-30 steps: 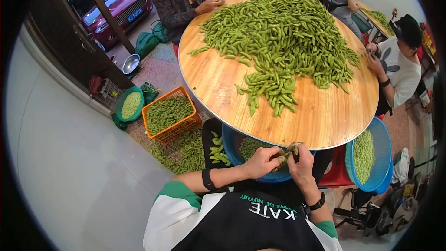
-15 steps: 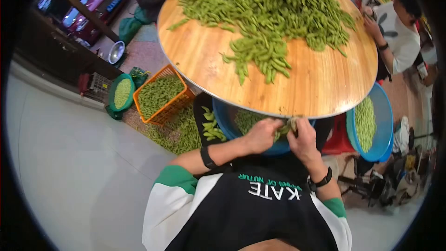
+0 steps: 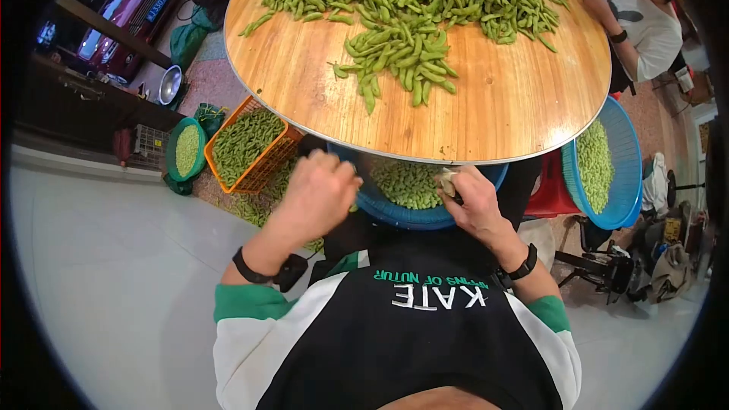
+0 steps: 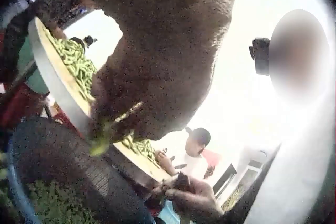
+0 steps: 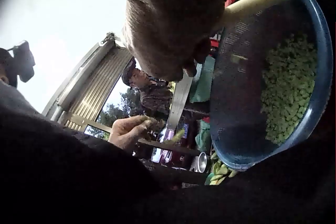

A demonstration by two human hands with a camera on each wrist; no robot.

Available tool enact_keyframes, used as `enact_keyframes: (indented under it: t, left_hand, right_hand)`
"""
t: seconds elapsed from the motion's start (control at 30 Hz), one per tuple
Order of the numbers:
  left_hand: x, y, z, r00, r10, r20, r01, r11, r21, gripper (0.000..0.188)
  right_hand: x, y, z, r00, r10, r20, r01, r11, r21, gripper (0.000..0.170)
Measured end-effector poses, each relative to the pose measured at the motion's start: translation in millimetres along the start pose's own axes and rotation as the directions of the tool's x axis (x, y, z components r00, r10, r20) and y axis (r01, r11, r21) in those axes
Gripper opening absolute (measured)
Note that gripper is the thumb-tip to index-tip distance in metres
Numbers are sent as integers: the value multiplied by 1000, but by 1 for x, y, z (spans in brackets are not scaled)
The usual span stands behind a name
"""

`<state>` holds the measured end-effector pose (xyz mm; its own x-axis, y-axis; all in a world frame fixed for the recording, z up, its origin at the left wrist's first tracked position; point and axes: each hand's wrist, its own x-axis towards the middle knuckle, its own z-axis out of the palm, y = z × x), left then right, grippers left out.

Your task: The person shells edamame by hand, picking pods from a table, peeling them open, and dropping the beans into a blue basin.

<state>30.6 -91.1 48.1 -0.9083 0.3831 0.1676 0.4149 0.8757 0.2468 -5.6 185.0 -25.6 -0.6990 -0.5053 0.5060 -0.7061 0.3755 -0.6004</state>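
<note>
My left hand [image 3: 319, 190] is raised left of the blue basket [image 3: 425, 220], its fingers curled. Between its fingertips it pinches a green soybean pod [image 4: 100, 145], which also shows as a slim pod [image 5: 176, 137] in the right wrist view. My right hand [image 3: 477, 201] is by the table's near edge, over the basket's right side, with bent fingers and a greyish covering [image 3: 446, 181] at the fingertips. I cannot tell whether it holds anything. Shelled green beans [image 3: 410, 182] lie in the basket below.
A round wooden table [image 3: 304, 99] bears a large heap of soybean pods [image 3: 402, 53]. An orange crate [image 3: 262, 163] of pods and a green basin [image 3: 173, 159] of beans stand at left. Another blue basket [image 3: 626, 159] with beans is at right. A person [image 3: 645, 23] sits across.
My hands were together at the table edge; the left has moved away to the left with the pod. The right stays near the edge. The head view has tilted downward.
</note>
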Motion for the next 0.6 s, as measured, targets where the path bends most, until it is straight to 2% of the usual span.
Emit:
enact_keyframes:
  t: [0.03, 0.1, 0.13, 0.17, 0.2, 0.23, 0.27, 0.3, 0.33, 0.4, 0.43, 0.47, 0.5, 0.53, 0.57, 0.6]
  left_hand:
    - [6, -4, 3, 1000, -6, 4, 6, 1000, -3, 9]
    - [31, -18, 15, 958, -61, -281, 35, 995, -96, 14]
    - [46, -23, 25, 930, -66, -361, 45, 997, -65, 15]
    - [62, -28, 35, 896, -64, -439, 54, 998, -36, 16]
    - [74, -32, 44, 893, -61, -446, 49, 998, -39, 16]
    - [84, -35, 52, 898, -111, -427, 118, 993, -9, 17]
    - [90, -36, 58, 899, -162, -407, 188, 982, 23, 18]
    - [93, -35, 61, 900, -219, -377, 200, 976, -88, 17]
    - [92, -36, 62, 903, -218, -369, 200, 976, -87, 17]
    - [90, -35, 64, 886, -215, -410, 136, 968, -213, 13]
    - [88, -28, 59, 890, -206, -406, 128, 969, -211, 13]
    - [81, -16, 52, 912, -275, -305, 108, 877, -468, 11]
    - [74, -4, 47, 932, -316, -180, 108, 714, -691, 9]
    - [69, 6, 46, 936, -309, -168, 110, 710, -695, 9]
    - [67, 14, 47, 943, -332, 5, 166, 457, -874, 9]
    - [65, 22, 46, 938, -298, 177, 233, 164, -958, 8]
  right_hand:
    - [-1, -1, 0, 1000, 2, 5, -2, 1000, 4, 24]
    - [1, -2, 1, 1000, 16, 6, -16, 1000, 14, 25]
    - [-1, -2, 1, 1000, 12, 7, -12, 1000, 12, 25]
    - [-6, -1, 1, 993, 104, 56, -106, 994, 37, 23]
    - [-9, 0, -1, 975, 194, 107, -201, 978, 55, 21]
    - [-7, -2, -5, 975, 193, 110, -199, 979, 48, 21]
    - [-3, -7, -8, 960, 258, 111, -273, 951, 148, 21]
    - [-1, -11, -11, 938, 325, 118, -345, 905, 251, 24]
    - [0, -13, -14, 936, 332, 119, -352, 901, 255, 24]
    - [4, -15, -19, 862, 433, 262, -505, 703, 501, 35]
    - [7, -16, -22, 837, 452, 308, -546, 667, 506, 37]
    - [11, -15, -20, 835, 461, 300, -549, 663, 509, 37]
    - [15, -16, -15, 811, 486, 326, -569, 523, 634, 36]
    - [18, -17, -13, 787, 504, 356, -568, 367, 736, 35]
    - [20, -17, -11, 783, 513, 352, -570, 365, 736, 35]
    - [23, -17, -10, 792, 490, 363, -553, 325, 767, 38]
